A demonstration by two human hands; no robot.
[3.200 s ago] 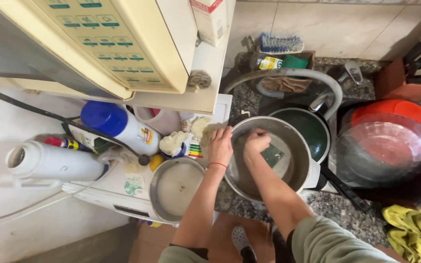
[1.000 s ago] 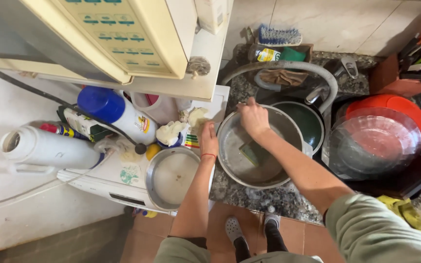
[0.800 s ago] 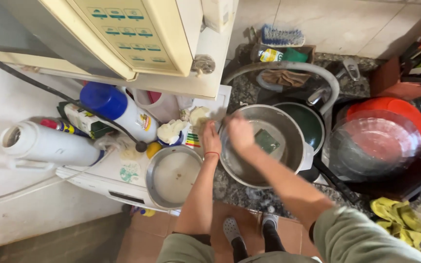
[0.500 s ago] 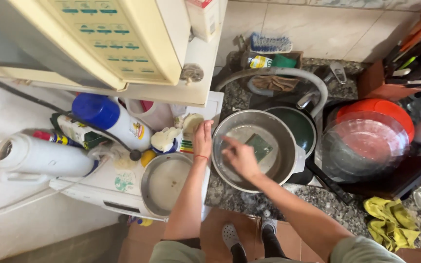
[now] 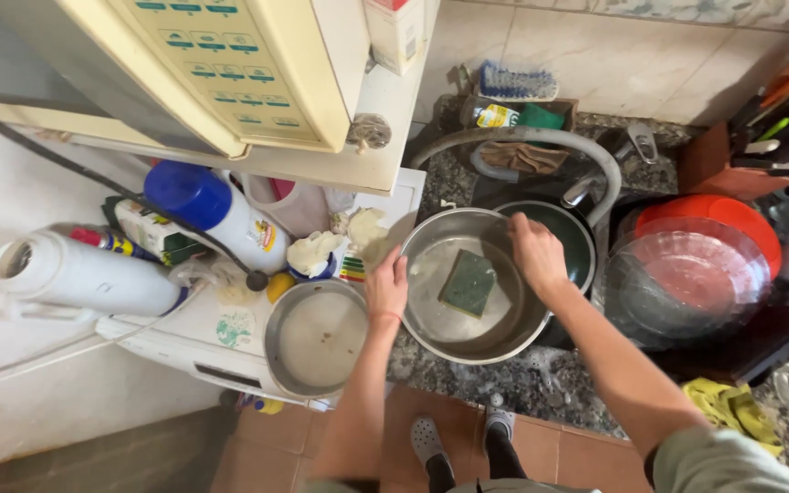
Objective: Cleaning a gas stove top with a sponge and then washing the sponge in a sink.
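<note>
Both hands grip the round steel bowl (image 5: pixel 472 283): left hand (image 5: pixel 387 285) near-left rim, right hand (image 5: pixel 537 254) far-right. Green square sponge (image 5: pixel 467 283) lies loose inside, so I'd keep it level.

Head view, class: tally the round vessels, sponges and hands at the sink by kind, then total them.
Steel bowls: 1, the steel bowl
Metal pans: 1, the metal pan
Dark pans: 1, the dark pan
Sponges: 1, the green sponge
Hands: 2, left hand, right hand
Total: 6
</note>
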